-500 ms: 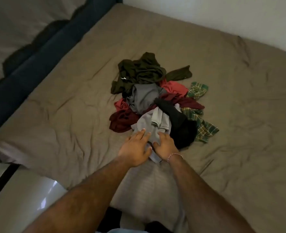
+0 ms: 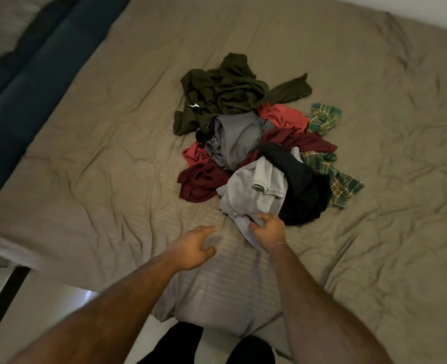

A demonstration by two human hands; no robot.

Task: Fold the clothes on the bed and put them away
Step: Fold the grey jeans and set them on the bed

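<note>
1. Nearest the camera, two bare forearms reach out over the foot of the bed (image 2: 91, 158), which wears a wrinkled tan sheet (image 2: 374, 232).
2. The left hand (image 2: 191, 248) hovers just above the sheet, fingers loosely spread and relaxed, holding nothing, a little apart from the clothes.
3. The right hand (image 2: 268, 229), a thin bracelet (image 2: 278, 245) at its wrist, curls its fingers around the near edge of the grey garment (image 2: 246, 190) and grips the cloth.
4. That grey garment lies at the front of the pile (image 2: 256, 143), crumpled, a pale sleeve folded over its top.
5. Touching it on the right: a black piece (image 2: 303, 195), heaped and dark; no detail readable.
6. On the left, a maroon top (image 2: 198, 182) spreads onto the sheet, part of it running under the heap.
7. A green plaid shirt (image 2: 343, 185) pokes out at the right edge of the pile.
8. Mid-pile sits a darker grey item (image 2: 233, 137), with coral-red cloth (image 2: 282, 115) showing on both sides of it.
9. Farthest back, an olive top (image 2: 225, 93) sprawls, one sleeve stretched to the right.
10. Along the far left runs a dark blue bed edge (image 2: 28, 82).
</note>
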